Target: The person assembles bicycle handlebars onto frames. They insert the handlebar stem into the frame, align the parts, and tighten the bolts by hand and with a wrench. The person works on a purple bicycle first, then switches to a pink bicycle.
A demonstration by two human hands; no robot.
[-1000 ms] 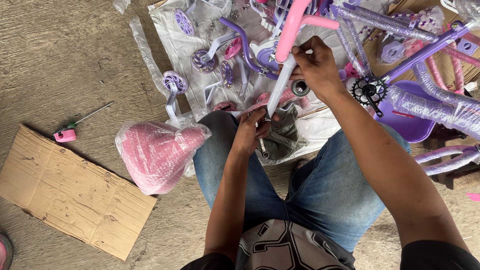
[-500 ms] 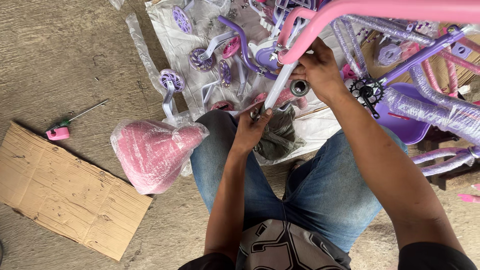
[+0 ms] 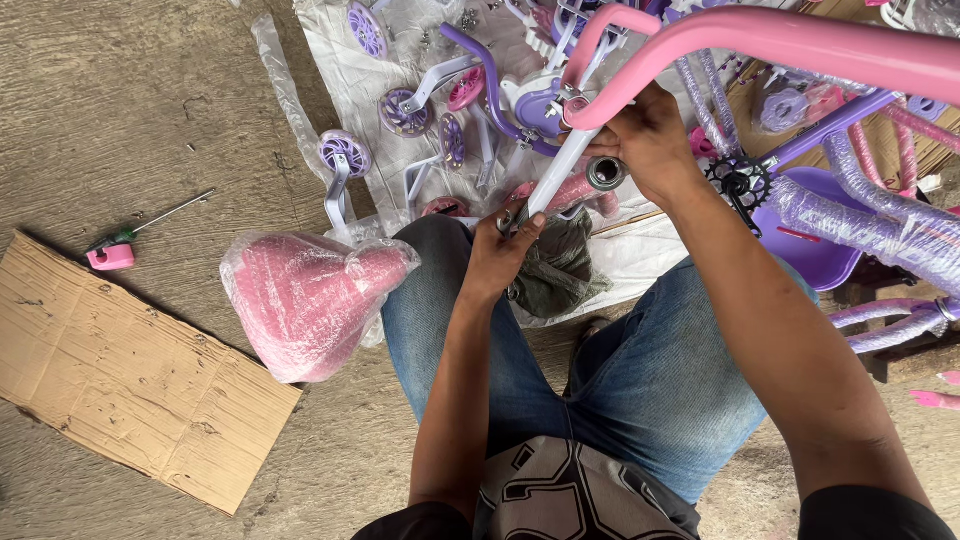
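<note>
Big pink curved metal bike frame tube (image 3: 800, 45) sweeps across 1–2 o'clock, resting on the right hand (image 3: 650, 140). That hand is closed around the short grey metal head-tube sleeve (image 3: 606, 173) at 12. Left hand (image 3: 500, 250), just below centre-top, is curled tight on the lower end of the white metal fork tube (image 3: 555, 180).

Risks, my read: fork slips off-axis and pinches fingers; frame's weight tips sideways onto the black toothed chainring (image 3: 738, 180) at 1.

Around: brown corrugated cardboard sheet (image 3: 130, 370) at 8; pink plastic-wrapped bike seat (image 3: 305, 300) touching the left knee; purple training wheels (image 3: 345, 152) on clear plastic sheet at 11; pink-handled screwdriver (image 3: 120, 250) at 9, well apart, out of easy reach.
</note>
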